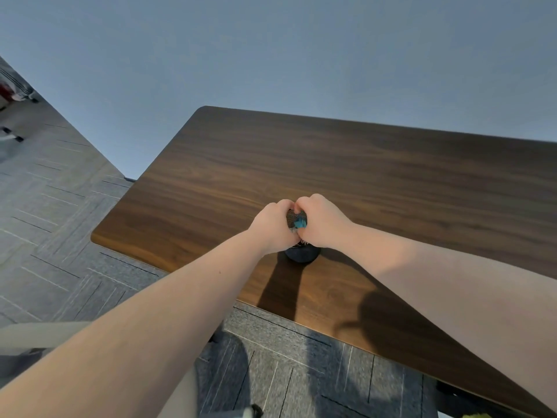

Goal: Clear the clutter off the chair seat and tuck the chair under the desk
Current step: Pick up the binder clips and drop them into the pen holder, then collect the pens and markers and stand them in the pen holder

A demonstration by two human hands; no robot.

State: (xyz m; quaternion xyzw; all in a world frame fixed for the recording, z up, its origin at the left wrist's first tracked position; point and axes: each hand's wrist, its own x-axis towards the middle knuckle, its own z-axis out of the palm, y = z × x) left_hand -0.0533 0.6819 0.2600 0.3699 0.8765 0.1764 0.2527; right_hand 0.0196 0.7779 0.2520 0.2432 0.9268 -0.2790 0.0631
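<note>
A dark mesh cup (pixel 302 254) stands on the brown wooden desk (pixel 331 164), a little in from its near edge. My left hand (pixel 272 226) and my right hand (pixel 324 221) are both wrapped around the cup's upper part, knuckles almost touching. Between the hands a bit of the mesh wall and something blue inside show. Only the cup's round base is plainly visible below the hands. A pale edge of the chair (pixel 42 334) shows at the lower left, mostly hidden by my left forearm. The chair seat itself is out of view.
Grey carpet tiles (pixel 60 224) cover the floor left of and in front of the desk. A blue-grey wall (pixel 271 55) stands behind the desk. Dark chair base parts (pixel 461 396) show under the desk's near right edge. Furniture legs (pixel 12 137) stand at the far left.
</note>
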